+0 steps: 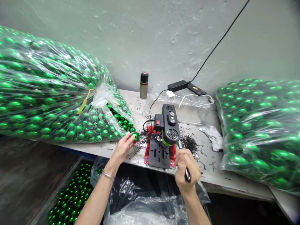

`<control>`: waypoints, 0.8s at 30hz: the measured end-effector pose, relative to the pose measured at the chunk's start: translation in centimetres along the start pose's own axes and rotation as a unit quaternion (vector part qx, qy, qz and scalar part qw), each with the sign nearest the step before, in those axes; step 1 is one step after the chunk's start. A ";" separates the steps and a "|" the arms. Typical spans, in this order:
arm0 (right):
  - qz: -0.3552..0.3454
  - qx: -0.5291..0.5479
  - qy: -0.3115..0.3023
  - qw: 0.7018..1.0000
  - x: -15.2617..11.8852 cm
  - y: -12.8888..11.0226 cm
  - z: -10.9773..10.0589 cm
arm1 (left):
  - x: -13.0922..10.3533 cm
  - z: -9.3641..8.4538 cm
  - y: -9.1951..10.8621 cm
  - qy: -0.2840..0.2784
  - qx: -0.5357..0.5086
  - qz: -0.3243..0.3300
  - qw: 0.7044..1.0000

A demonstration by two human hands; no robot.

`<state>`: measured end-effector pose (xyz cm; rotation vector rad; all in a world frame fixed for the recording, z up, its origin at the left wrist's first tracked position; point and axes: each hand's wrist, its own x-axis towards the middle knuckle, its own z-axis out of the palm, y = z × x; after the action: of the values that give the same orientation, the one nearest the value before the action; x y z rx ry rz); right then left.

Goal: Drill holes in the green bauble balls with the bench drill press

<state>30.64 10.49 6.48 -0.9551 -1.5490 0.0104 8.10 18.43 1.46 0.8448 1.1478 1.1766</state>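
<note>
Two hands at work over the table edge. Nearest, below and between the wrists: crumpled clear plastic sheet; down-left of the left forearm, a bin of green balls.

Right hand: fist closed around the black-tipped lever handle of the small bench press, fingers wrapped tight. Left hand: fingertips pinching one green ball, held just left of the machine, near the open mouth of the big bag of balls.

Just beyond the right hand: black perforated base plate, with another green piece apparently seated under the machine head, partly hidden. Around the base: black shavings scattered on the table.

Right of the right hand: a grey rag, then a second bag of green balls. Farther back: steel flask, power adapter, white cable.

Likely risks: lever brought down with left fingertips close to the head — pinch. Glossy, round ball slipping from a light pinch and rolling off the edge. Shavings under the ball — tilted seating, scratched or cracked shell.
</note>
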 end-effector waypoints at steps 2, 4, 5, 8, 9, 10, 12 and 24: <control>0.004 -0.004 -0.006 1.000 0.0 -0.1 0.0 | -1.1 1.3 -1.5 -0.023 -0.058 -0.024 0.998; 0.004 -0.007 -0.014 1.000 0.1 -0.2 -0.1 | -1.6 2.7 -3.1 -0.034 -0.031 -0.019 0.999; 0.004 -0.009 -0.016 1.000 0.2 -0.2 -0.2 | -1.7 3.5 -3.8 -0.040 0.007 -0.007 0.999; 0.001 -0.019 -0.021 1.000 0.3 -0.4 -0.3 | -1.8 5.4 -5.3 -0.060 0.165 0.050 0.983; 0.001 -0.022 -0.023 0.999 0.3 -0.4 -0.3 | -1.9 5.9 -5.7 -0.064 0.222 0.078 0.970; 0.000 -0.024 -0.025 0.999 0.3 -0.4 -0.3 | -1.9 6.3 -5.9 -0.064 0.276 0.110 0.953; 0.001 -0.024 -0.027 0.999 0.3 -0.4 -0.3 | -2.0 6.8 -6.2 -0.060 0.362 0.180 0.913; 0.000 -0.031 -0.017 0.999 0.0 -0.3 -0.2 | -2.0 7.2 -6.6 -0.075 0.463 0.336 0.817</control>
<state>30.59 10.19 6.71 -1.0088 -1.5882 -0.0217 16.73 15.53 -2.58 2.1959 1.3282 1.0133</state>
